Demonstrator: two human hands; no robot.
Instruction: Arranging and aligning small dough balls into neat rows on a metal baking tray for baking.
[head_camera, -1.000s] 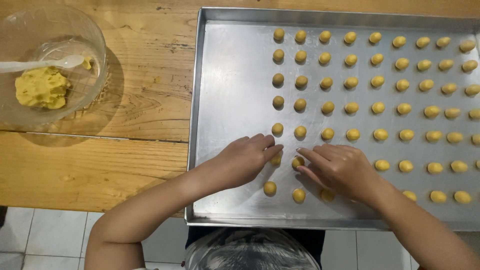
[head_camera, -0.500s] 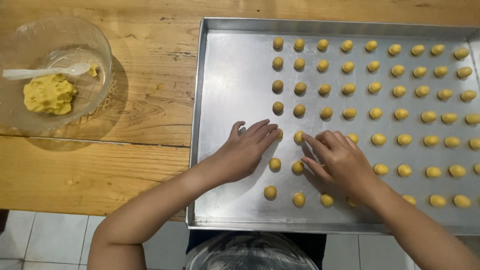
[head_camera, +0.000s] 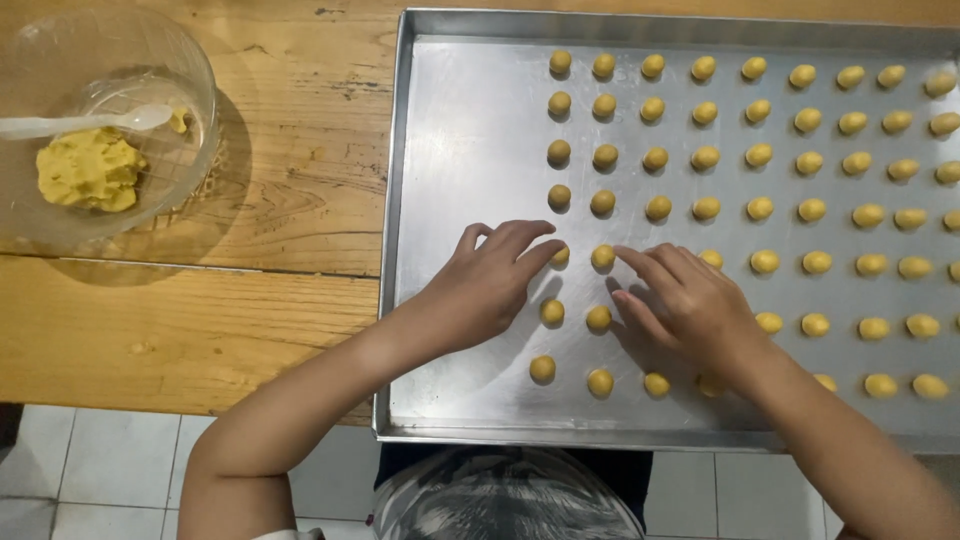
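Over on the far left there's a clear glass bowl sitting on the wooden table, with a lump of yellow dough in it and a white plastic spoon resting across the top of that lump.

Moving right, the big metal baking tray takes up most of the view, and its left part is bare metal. My left hand lies flat on the tray with the fingers spread and loose, not pinching anything; its fingertips reach a small dough ball and look like they just touch it.

Right beside that is another dough ball, and my right hand comes at it from the other side, index finger stretched out to its edge, other fingers half curled, nothing gripped as far as I can see.

The rest of the tray, right of my hands, is covered with neat rows of little yellow balls.
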